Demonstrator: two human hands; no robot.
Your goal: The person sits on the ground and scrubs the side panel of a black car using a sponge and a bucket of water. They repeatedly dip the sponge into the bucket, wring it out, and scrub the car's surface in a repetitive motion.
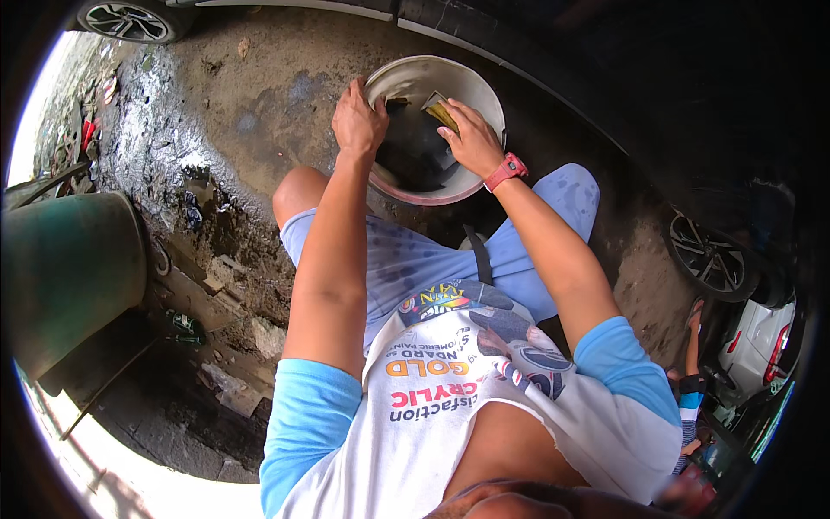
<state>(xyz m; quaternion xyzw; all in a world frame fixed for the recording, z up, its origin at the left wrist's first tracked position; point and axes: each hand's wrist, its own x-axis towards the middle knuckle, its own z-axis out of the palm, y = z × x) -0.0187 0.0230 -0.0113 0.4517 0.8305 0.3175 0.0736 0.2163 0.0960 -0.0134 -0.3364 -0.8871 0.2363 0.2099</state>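
Observation:
A round whitish bucket (436, 194) stands on the ground between my knees, its inside dark towards the bottom. My left hand (360, 120) grips the bucket's left rim, with the thumb over the inner side. Inside the opening, my right hand (476, 141) holds a flat yellowish block (442, 114), perhaps a sponge or sanding pad, with a greyish edge. My palm and fingers hide part of it. A small dark brown piece (397, 102) shows by the inner wall near my left fingers. What lies at the bottom is too dark to tell.
A dark car body (551, 78) rises close beyond the bucket, with wheels at far left (126, 23) and right (707, 256). A green drum (78, 272) lies at left near wet, littered ground (155, 123). Another person (690, 396) and a white car (755, 344) are at right.

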